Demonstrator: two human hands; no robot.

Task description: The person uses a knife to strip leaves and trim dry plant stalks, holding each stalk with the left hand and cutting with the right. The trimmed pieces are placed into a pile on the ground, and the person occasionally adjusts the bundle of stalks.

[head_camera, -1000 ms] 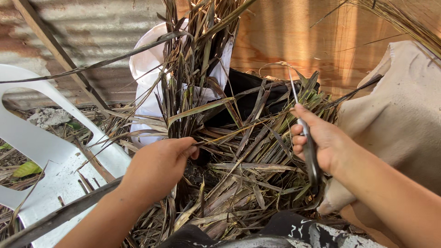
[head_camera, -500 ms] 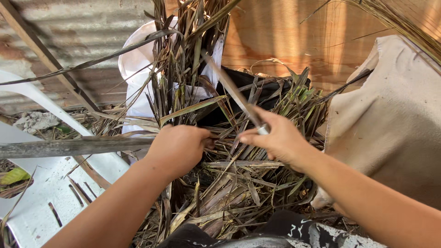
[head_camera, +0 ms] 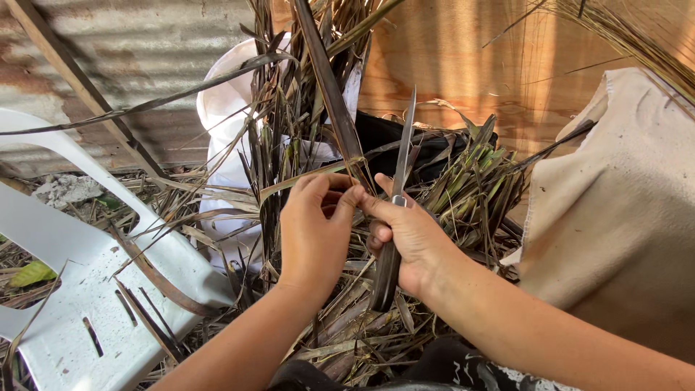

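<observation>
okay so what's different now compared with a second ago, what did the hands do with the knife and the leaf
The right hand swung in from the right with the knife, whose blade, pointing down a second ago, now points up. The left hand rose from the heap, and both hands' fingers now pinch a long dark leaf strip beside the blade. The leaf pile, white plastic chair and beige cloth stayed put.

Dark dried leaf strip (head_camera: pixel 329 94) you pinch at its lower end, rising steeply up and slightly left past the frame top, knife (head_camera: pixel 394 210) with dark handle in your fist, thin blade pointing up, just right of the strip
</observation>
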